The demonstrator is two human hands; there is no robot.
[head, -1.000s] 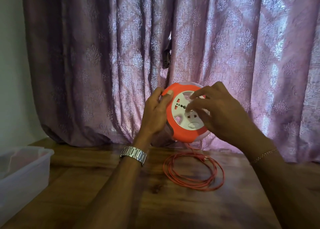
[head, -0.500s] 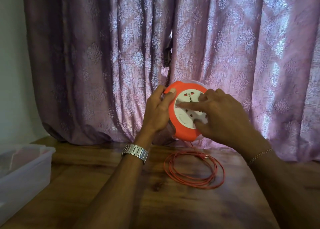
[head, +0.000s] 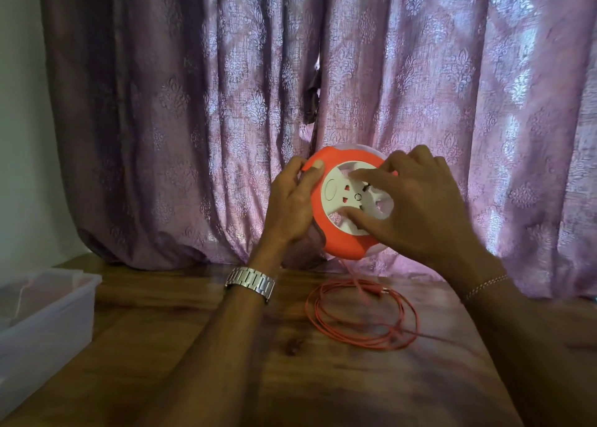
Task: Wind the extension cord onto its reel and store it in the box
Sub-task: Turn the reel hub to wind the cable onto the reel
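Observation:
An orange reel [head: 339, 245] with a white socket hub [head: 339, 197] is held upright above the wooden table [head: 226, 378]. My left hand [head: 290, 207] grips its left rim, thumb on the orange edge. My right hand [head: 416, 207] lies on the white hub with fingers in its recesses. A thin orange cord [head: 361, 317] drops from the reel's bottom into a loose coil on the table below. A translucent plastic box [head: 48, 317] stands at the left edge.
A purple patterned curtain [head: 193, 103] hangs right behind the reel and touches the table's back edge. A pale wall [head: 22, 136] lies at the far left. A metal watch [head: 250, 283] is on my left wrist.
The white hub has rotated under my right hand, whose fingers shifted around it. The reel and left hand stay about in place.

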